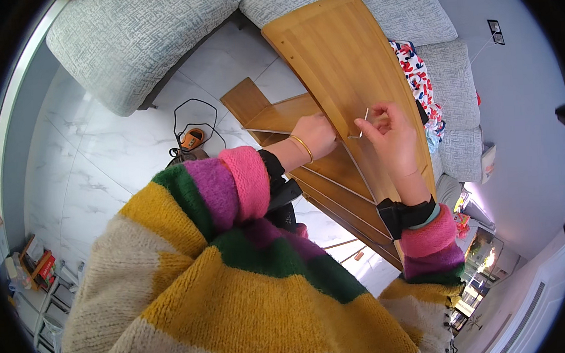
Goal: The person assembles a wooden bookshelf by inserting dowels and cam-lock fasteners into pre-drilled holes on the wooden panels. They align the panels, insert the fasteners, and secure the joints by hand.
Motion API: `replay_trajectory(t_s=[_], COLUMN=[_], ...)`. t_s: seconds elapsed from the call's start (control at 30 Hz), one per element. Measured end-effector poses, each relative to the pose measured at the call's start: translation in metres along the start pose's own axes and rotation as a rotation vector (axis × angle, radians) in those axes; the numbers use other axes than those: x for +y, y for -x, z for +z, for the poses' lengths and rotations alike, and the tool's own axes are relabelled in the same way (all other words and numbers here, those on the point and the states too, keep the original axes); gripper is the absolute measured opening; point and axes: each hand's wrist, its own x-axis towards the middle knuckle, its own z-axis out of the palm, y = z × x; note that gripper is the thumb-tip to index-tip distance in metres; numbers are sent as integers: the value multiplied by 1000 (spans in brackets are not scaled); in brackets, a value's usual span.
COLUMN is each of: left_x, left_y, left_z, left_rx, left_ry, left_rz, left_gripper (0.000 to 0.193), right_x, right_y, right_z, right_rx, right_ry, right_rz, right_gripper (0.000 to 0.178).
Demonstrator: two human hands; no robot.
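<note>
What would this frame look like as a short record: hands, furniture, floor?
Left hand: at the wooden unit, fingertips hidden
Right hand: pinching a thin bent rod near the unit's broad panel
Unit: broad panel uppermost in view, boards below it
Sofa: grey, patterned cloth on it
Floor: pale tiles, black cable lying there

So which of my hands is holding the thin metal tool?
Your right hand, pinching the metal tool by the wooden panel. Your left hand, wearing the gold bangle, shows no tool.
</note>
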Motion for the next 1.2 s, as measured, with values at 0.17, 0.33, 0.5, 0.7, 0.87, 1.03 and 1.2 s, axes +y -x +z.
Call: replay_trajectory(t_s=[0.17,0.33,0.5,0.7,0.87,1.03,1.2], left_x=[-4,-5,-6,-6,-8,-9,-7], left_y=[-1,0,2,1,0,0,2], left_z=[1,2,2,4,8,10,8], left_rx=[18,-28,-17,-8,-9,52,63], left_ry=[14,-21,-54,-25,-26,-47,-48], left_rz=[27,5,13,1,9,26,35], left_gripper=[15,16,15,16,16,17,16], right_x=[2,-4,-18,-20,-9,-11,-29], right_y=[-4,-16,-5,18,29,31,17], right_z=[-18,-31,-24,2,9,-18,-24], right_rx=[-11,-119,-310,-291,-244,-171,-288], right_ry=[360,501,813,-266,-433,326,716], right_rz=[-696,-868,-644,274,220,-526,-701], right_gripper=[28,27,18,14,18,31,22])
